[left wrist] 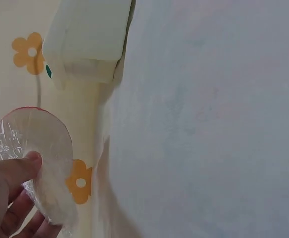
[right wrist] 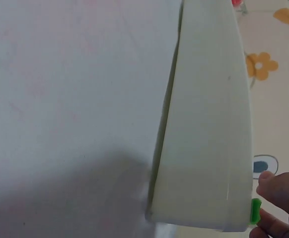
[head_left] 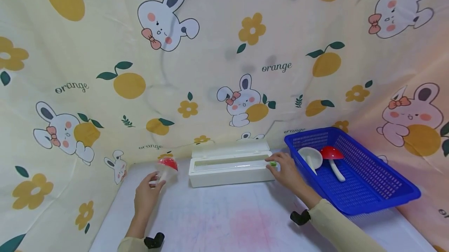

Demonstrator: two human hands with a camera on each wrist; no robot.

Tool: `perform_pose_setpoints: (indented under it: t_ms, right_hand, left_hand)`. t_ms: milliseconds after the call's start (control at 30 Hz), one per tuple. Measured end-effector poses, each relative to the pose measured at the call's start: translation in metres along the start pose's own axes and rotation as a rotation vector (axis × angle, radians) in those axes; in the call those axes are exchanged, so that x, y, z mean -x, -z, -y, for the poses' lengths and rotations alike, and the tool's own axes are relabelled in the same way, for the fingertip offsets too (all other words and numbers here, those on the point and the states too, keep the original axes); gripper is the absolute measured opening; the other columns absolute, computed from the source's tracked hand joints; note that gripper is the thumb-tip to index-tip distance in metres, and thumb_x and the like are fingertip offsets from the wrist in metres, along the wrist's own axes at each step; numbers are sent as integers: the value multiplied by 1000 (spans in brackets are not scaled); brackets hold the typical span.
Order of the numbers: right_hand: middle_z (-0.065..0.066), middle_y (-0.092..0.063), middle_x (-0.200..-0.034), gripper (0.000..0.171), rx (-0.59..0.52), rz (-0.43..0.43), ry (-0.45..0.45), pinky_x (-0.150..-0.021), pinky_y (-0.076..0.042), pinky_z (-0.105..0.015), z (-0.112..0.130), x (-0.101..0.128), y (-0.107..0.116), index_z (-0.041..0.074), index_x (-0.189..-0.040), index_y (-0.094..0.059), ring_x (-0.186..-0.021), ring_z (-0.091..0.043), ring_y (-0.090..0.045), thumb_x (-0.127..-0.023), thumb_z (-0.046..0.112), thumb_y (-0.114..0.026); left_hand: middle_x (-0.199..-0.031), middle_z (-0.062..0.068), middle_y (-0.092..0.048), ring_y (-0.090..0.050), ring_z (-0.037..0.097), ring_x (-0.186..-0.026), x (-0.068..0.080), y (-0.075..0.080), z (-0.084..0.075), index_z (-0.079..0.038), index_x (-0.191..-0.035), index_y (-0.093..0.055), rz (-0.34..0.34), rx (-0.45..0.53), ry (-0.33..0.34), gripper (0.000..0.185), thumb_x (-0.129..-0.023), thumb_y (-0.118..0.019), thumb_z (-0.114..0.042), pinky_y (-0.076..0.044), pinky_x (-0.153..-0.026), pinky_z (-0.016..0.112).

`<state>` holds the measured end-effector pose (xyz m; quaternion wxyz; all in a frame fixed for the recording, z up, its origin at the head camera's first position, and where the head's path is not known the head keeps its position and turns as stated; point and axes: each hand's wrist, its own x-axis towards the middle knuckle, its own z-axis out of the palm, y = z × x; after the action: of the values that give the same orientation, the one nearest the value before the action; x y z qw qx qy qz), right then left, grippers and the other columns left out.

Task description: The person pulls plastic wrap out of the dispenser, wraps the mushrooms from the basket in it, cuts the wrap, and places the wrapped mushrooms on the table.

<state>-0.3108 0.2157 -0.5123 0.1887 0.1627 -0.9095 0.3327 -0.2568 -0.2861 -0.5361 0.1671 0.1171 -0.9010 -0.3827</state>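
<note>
My left hand [head_left: 147, 193] grips a toy mushroom [head_left: 169, 163] with a red cap, covered in clear plastic wrap, and holds it over the left part of the table. In the left wrist view the thumb lies on the wrapped pale underside [left wrist: 37, 131], with the other fingers behind it. A long white cling film dispenser [head_left: 231, 176] stands at the middle back, its lid [head_left: 229, 148] raised. My right hand [head_left: 285, 170] is at the dispenser's right end, thumb and fingers spread around a small green slide cutter [right wrist: 255, 211]. The thumb tip is apart from the cutter in the right wrist view.
A blue plastic basket [head_left: 372, 201] stands at the right, holding a red-capped toy mushroom [head_left: 332, 153] and a white toy mushroom [head_left: 311, 156]. The white tabletop [head_left: 217, 213] has a pinkish stain. A patterned cloth [head_left: 210, 61] hangs behind the table.
</note>
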Motion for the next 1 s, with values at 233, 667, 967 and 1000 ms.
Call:
perform_pose_setpoints:
  t_ms: [233,667,967,1000]
  right_hand:
    - [-13,-71,-120,19,59,30,-57,-103,-44,-60,-3,-7,-1,10,-116,-81,-121,-39,-59,-97,13,-82]
    - [-14,-68,-121,14,52,103,-122,-101,-48,-59,-4,-17,-4,10,-110,-84,-118,-38,-57,-99,19,-80]
    - [-14,-64,-115,9,43,95,-137,-96,-49,-55,-5,-19,-6,8,-95,-83,-114,-37,-56,-98,16,-80]
    - [-14,-64,-114,9,43,92,-135,-96,-49,-55,-6,-19,-6,8,-95,-82,-114,-37,-56,-98,16,-80]
  left_hand:
    - [-131,23,-69,-72,40,-107,-9,-4,-2,-1,-143,-61,-24,-33,36,53,-98,-80,-20,-58,-83,55]
    - [-135,25,-66,-67,42,-114,-12,-15,-1,1,-147,-57,16,-58,108,56,-99,-79,-20,-55,-87,57]
    - [-135,31,-62,-63,45,-115,-5,-17,-6,7,-148,-51,8,-8,106,60,-99,-78,-14,-53,-93,58]
    - [-135,31,-62,-63,45,-115,-4,-17,-6,8,-149,-50,4,-5,105,60,-100,-77,-15,-54,-93,58]
